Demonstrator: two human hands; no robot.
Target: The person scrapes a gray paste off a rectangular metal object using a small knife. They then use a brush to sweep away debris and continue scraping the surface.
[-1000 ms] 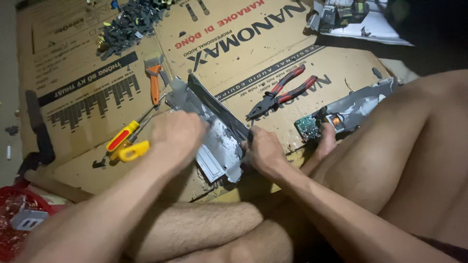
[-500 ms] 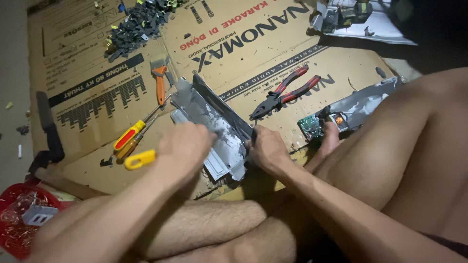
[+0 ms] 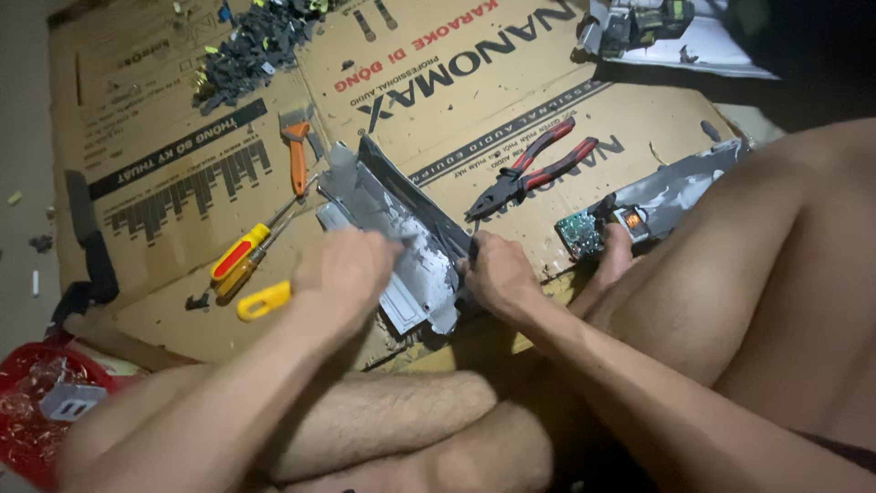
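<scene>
A grey metal casing (image 3: 383, 205) with a dark strip along its right edge lies on flattened cardboard (image 3: 164, 183) in front of my crossed legs. My left hand (image 3: 342, 269) rests on the casing's near left side, fingers curled against it. My right hand (image 3: 497, 274) grips the near end of the dark strip. What the left fingers hold is blurred.
Red-handled pliers (image 3: 538, 169) lie right of the casing. Yellow-and-red screwdrivers (image 3: 242, 256) and an orange-handled tool (image 3: 297, 155) lie to its left. A small green circuit board (image 3: 579, 233) sits by my foot. A pile of dark small parts (image 3: 251, 46) is far left, a red basket (image 3: 36, 411) near left.
My left hand has slid right and nearer along the casing. The view has shifted slightly. My right hand keeps its grip at the same spot.
</scene>
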